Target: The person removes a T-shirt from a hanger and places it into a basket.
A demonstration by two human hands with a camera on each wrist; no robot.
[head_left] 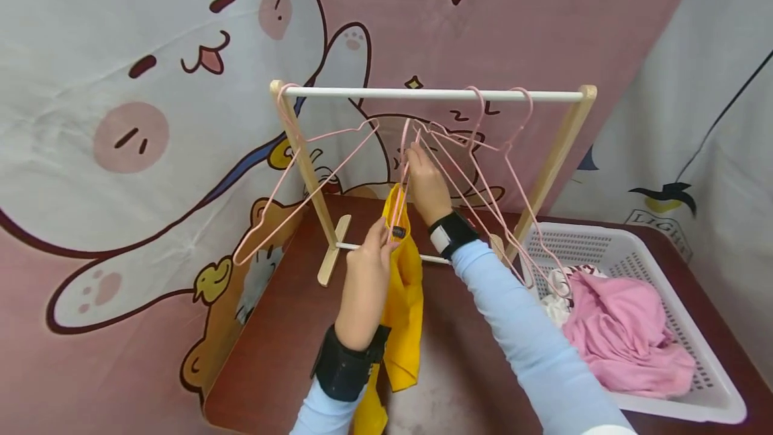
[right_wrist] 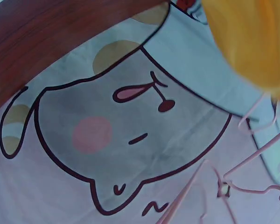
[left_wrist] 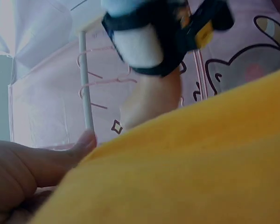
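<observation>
A yellow garment (head_left: 406, 294) hangs in two long, leg-like parts below a pink clothes hanger (head_left: 403, 156), a dark label near its top edge. My left hand (head_left: 370, 270) pinches the garment at that edge, where the lower hanger wire meets the cloth. Higher up, my right hand (head_left: 427, 180) grips the hanger close to its top. In the left wrist view the yellow cloth (left_wrist: 200, 163) fills the lower right, and the left thumb (left_wrist: 81, 145) lies along its edge. Part of the yellow garment (right_wrist: 252, 42) shows at the upper right of the right wrist view.
Behind the hands stands a rack with a white rail (head_left: 386, 93) and wooden legs. One pink hanger (head_left: 266, 213) hangs at its left end, more at its right. On the brown table (head_left: 266, 361), at right, a white basket (head_left: 718, 381) holds a pink cloth (head_left: 628, 334) and a white patterned one.
</observation>
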